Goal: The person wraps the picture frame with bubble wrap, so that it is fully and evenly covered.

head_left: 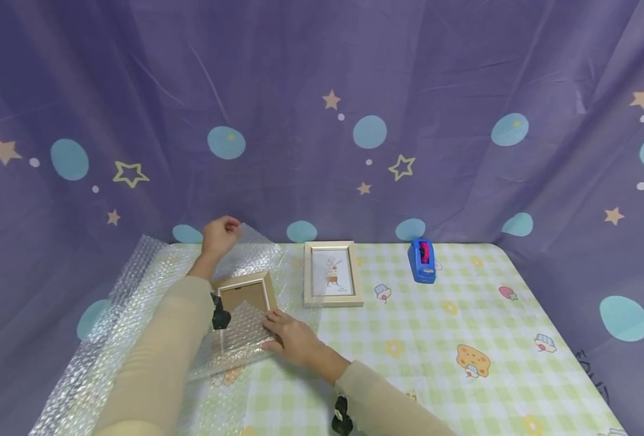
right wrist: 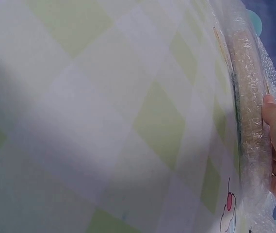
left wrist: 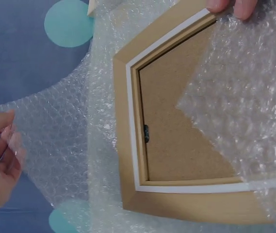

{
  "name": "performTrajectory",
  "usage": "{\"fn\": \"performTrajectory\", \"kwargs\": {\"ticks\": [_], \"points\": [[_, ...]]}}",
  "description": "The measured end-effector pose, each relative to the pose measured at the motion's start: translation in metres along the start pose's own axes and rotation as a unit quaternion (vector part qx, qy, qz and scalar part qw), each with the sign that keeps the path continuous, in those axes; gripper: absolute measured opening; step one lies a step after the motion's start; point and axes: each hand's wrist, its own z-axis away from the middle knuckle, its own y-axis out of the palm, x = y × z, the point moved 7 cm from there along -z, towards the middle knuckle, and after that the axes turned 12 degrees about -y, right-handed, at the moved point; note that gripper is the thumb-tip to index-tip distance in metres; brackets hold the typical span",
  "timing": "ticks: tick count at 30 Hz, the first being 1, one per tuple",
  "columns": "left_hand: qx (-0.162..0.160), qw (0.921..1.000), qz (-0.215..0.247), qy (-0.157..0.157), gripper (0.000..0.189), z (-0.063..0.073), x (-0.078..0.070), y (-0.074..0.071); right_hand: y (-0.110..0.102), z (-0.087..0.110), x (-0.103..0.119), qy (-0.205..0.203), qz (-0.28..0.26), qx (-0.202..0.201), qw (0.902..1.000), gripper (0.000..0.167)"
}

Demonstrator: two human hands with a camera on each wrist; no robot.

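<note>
A light wooden photo frame (head_left: pixel 269 290) lies back up on a sheet of bubble wrap (head_left: pixel 152 260); its brown backboard (left wrist: pixel 171 141) shows in the left wrist view. A pointed flap of the wrap (left wrist: pixel 254 97) covers the near part of the frame. My left hand (head_left: pixel 220 236), beyond the frame's far edge, pinches a raised corner of the sheet (left wrist: pixel 55 116). On the frame's right side, my right hand (head_left: pixel 297 342) presses with its fingertips on the flap and the wooden edge. The wrapped near edge (right wrist: pixel 248 97) shows side-on in the right wrist view.
A second photo frame (head_left: pixel 334 274) with a drawing lies face up to the right, partly under the wrap. Farther right stands a blue tape dispenser (head_left: pixel 422 261). A green checked cloth (head_left: pixel 376 363) covers the table, and a purple curtain (head_left: pixel 300 79) hangs behind.
</note>
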Motion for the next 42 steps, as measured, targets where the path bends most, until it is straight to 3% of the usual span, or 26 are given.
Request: {"fn": "performTrajectory", "kwargs": {"ticks": [5, 13, 24, 31, 37, 42], "points": [[0.028, 0.9972, -0.05, 0.047, 0.026, 0.01, -0.011, -0.006, -0.001, -0.002, 0.003, 0.001, -0.003, 0.004, 1.0, 0.056], [0.039, 0.9958, -0.058, 0.059, 0.022, 0.031, -0.02, -0.024, 0.0, -0.002, 0.003, 0.005, -0.007, -0.002, 1.0, 0.056], [0.085, 0.9845, -0.098, 0.117, 0.022, 0.09, -0.032, -0.027, 0.007, 0.005, 0.0, 0.036, -0.014, 0.005, 0.9992, 0.056], [0.103, 0.9806, -0.106, 0.129, 0.021, 0.133, -0.02, -0.02, 0.005, 0.001, 0.001, 0.027, -0.004, 0.008, 0.9996, 0.055], [0.082, 0.9784, -0.12, 0.147, 0.014, 0.165, 0.001, -0.005, 0.001, -0.003, 0.003, 0.027, -0.009, 0.015, 0.9995, 0.056], [0.061, 0.9775, -0.136, 0.149, 0.011, 0.183, 0.021, 0.01, 0.001, -0.003, 0.005, 0.034, -0.015, 0.02, 0.9991, 0.057]]}}
